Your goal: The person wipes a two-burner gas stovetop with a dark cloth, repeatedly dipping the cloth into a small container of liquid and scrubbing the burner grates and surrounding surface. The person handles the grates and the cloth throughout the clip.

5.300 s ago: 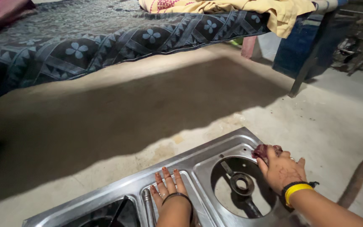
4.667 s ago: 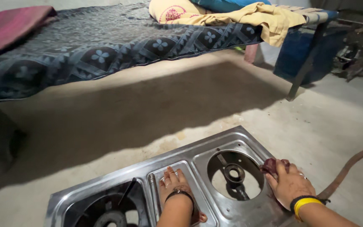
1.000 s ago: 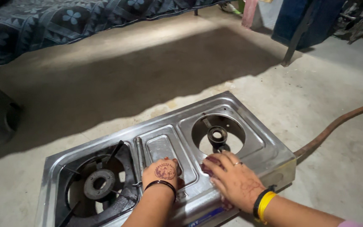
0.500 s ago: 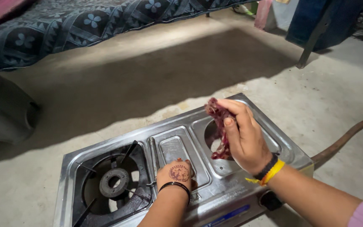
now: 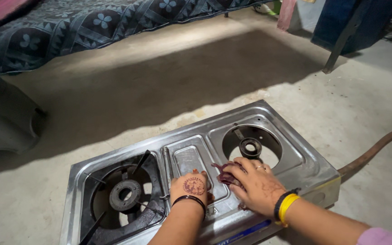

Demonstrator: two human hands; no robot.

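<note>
**Rag down on the stove top, both hands on the steel**

My right hand (image 5: 257,186) has its fingers (image 5: 241,164) curled over a small dark red rag (image 5: 225,174), pressing it flat against the stove (image 5: 296,156). The rag sits on the steel between the middle tray and the right burner opening, bunched up with a bit sticking out toward the tray. My left hand (image 5: 191,186) is spread flat, fingers open and holding nothing, palm down on the front edge of that middle tray, just beside the rag.

Judging by how it crumples, the rag is soft, light and floppy, so pinching a corner would just let it dangle. Best to keep it wadded under the fingertips. The steel looks smooth and probably slippery, so the flat left hand seems handy for steadying the whole thing.

Further out: the right burner (image 5: 251,147) is bare, no pan support on it, while the left burner (image 5: 124,195) has its black grate in place. A brownish hose (image 5: 377,149) runs off the right end. The stove sits straight on the concrete floor (image 5: 159,81), with a bed (image 5: 91,22) under a dark patterned cover behind it.
</note>
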